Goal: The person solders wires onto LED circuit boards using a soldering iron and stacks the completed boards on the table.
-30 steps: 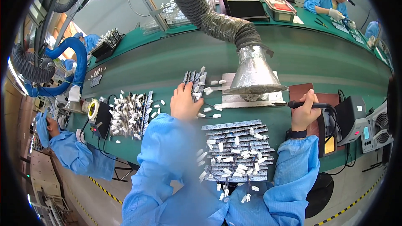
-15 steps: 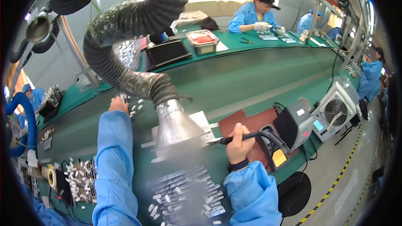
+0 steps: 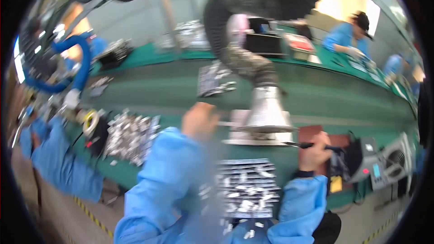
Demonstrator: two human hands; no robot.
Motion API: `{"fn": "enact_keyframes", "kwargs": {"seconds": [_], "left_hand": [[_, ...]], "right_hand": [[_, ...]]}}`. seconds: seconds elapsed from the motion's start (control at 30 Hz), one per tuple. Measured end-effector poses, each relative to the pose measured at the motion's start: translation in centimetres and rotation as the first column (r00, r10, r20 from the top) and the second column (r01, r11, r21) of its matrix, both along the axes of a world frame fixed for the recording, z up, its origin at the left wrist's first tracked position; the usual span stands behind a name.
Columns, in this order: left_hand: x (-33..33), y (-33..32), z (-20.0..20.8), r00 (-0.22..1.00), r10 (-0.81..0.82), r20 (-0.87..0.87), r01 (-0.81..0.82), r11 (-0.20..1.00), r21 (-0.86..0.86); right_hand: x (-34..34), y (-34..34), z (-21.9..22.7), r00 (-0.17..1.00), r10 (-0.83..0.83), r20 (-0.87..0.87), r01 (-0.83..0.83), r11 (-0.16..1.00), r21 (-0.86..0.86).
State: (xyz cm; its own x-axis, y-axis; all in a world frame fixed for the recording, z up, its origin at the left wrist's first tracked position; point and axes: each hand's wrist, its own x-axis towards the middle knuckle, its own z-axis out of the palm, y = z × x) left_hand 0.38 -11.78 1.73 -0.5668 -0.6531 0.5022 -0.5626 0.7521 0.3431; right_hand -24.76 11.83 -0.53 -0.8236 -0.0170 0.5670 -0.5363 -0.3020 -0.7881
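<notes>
My right hand point(image 3: 316, 152) is closed around the dark handle of a soldering iron point(image 3: 306, 145), whose thin tip points left beneath the metal funnel hood point(image 3: 266, 113). My left hand point(image 3: 200, 119) is at the near side of the conveyor, left of the hood. Motion smears its fingers, and I cannot make out anything in them. Under the hood lies a pale flat plate point(image 3: 237, 139). Nearer to me, several rows of narrow board strips point(image 3: 248, 183) carry small white parts. Beyond my left hand, a batch of strips with pale pieces point(image 3: 210, 81) rests on the conveyor.
A ribbed duct point(image 3: 219, 22) hangs down to the hood. At left are a heap of white parts point(image 3: 129, 138), a tape roll point(image 3: 90, 122) and a co-worker's blue sleeve point(image 3: 68, 167). The soldering station point(image 3: 368, 162) and a fan unit point(image 3: 394, 160) stand at right. Another person point(image 3: 348, 38) works across the conveyor.
My view has swung left, so the scene sits farther right. My left hand has drawn back from the pieces on the conveyor toward me. The right hand still grips the soldering iron.
</notes>
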Motion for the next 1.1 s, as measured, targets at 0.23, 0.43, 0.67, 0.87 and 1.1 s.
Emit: {"fn": "enact_keyframes", "kwargs": {"seconds": [0.23, 0.43, 0.67, 0.87, 1.1], "left_hand": [[4.4, 4.4, -4.1, 0.983, -0.174, -0.056, 0.181, 0.971, 0.159], [5.3, 4.5, -3.8, 0.895, -0.446, -0.010, 0.419, 0.832, 0.363], [5.3, 5.1, -5.5, 0.836, -0.545, -0.061, 0.536, 0.789, 0.298], [5.3, 5.3, -4.1, 0.812, -0.584, -0.011, 0.537, 0.740, 0.405], [5.2, 5.4, -4.3, 0.795, -0.606, 0.011, 0.540, 0.716, 0.442]], "right_hand": [[-2.5, 0.3, -3.0, 0.987, 0.044, 0.156, -0.041, 0.999, -0.028], [-2.7, 0.6, -3.5, 0.971, -0.003, 0.240, 0.025, 0.996, -0.087], [-1.7, 0.0, -3.0, 0.966, -0.038, 0.255, 0.055, 0.997, -0.060], [-3.8, 0.9, -4.7, 0.959, 0.017, 0.285, -0.001, 0.998, -0.056], [-3.4, 0.7, -4.6, 0.969, 0.005, 0.247, 0.010, 0.998, -0.058]]}}
